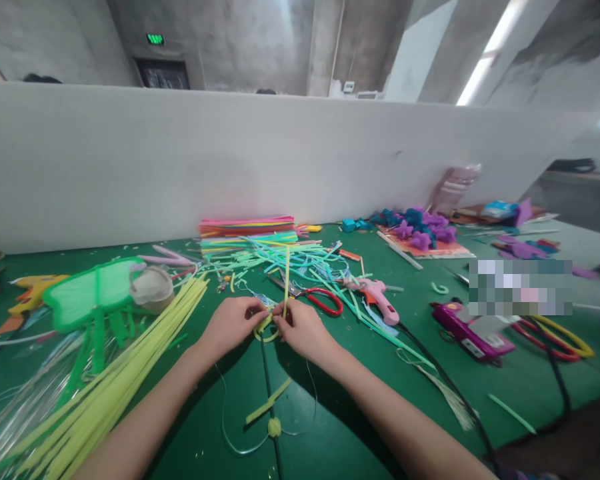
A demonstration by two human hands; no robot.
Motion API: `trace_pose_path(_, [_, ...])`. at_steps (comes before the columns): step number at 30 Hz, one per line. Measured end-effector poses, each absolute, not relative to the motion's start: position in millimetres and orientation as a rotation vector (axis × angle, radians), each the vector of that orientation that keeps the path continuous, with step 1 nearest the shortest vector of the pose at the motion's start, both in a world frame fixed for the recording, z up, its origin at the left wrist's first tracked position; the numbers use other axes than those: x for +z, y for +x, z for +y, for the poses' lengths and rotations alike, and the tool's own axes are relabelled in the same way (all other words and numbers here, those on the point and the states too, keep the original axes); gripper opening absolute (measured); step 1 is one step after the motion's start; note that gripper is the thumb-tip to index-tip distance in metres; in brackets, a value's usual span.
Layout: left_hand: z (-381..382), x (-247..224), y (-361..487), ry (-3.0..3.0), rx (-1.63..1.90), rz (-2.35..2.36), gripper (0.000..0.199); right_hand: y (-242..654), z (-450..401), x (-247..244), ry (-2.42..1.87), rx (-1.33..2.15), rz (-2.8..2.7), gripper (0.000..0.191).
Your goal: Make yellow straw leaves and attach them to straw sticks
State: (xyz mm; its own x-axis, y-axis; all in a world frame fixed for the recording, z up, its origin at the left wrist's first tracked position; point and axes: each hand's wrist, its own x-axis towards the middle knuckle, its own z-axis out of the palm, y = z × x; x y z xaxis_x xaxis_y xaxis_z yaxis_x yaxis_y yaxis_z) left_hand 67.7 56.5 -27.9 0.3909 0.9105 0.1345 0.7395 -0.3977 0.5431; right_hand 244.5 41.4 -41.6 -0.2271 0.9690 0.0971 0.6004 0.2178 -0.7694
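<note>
Both hands meet at the middle of the green table, fingers pinched close together. My left hand [236,325] grips one side of a small ring of bent yellow-green pipe cleaner [266,337]. On its other side, my right hand [300,328] pinches the same piece, whose straight end rises above the fingers. Beneath the fingers, a thin dark cord [267,373] runs toward me and passes a fuzzy yellow ball [275,427]. Clear thread [223,407] curves out from the ball. A short yellow-green strip [269,402] lies across the cord. Fingertips partly hide the ring.
Red-handled scissors [325,302] and a pink glue gun [377,300] lie just beyond my right hand. Yellow pipe cleaners [130,373] fan out at left, near a green butterfly-like shape [93,293]. Coloured bundles [247,227] sit against a white partition [280,160]. A purple device [473,333] is at right.
</note>
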Motion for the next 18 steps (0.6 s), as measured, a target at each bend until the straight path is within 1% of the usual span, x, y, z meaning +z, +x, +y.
trace_pose_path(5, [47,-27,56,2.054,0.708,1.363,0.021,251,41,-44,-1.33,0.936,-1.963,0.023])
trace_pose_path(11, [36,-34,41,1.875,0.769,1.267,0.019,254,42,-47,-1.169,1.005,-1.984,0.023])
trace_pose_path(15, [32,-40,42,2.002,0.876,1.345,0.017,249,44,-48,-1.083,0.963,-1.947,0.03])
trace_pose_path(18, [30,-43,45,2.075,0.938,1.34,0.017,244,43,-49,-1.073,0.963,-1.872,0.027])
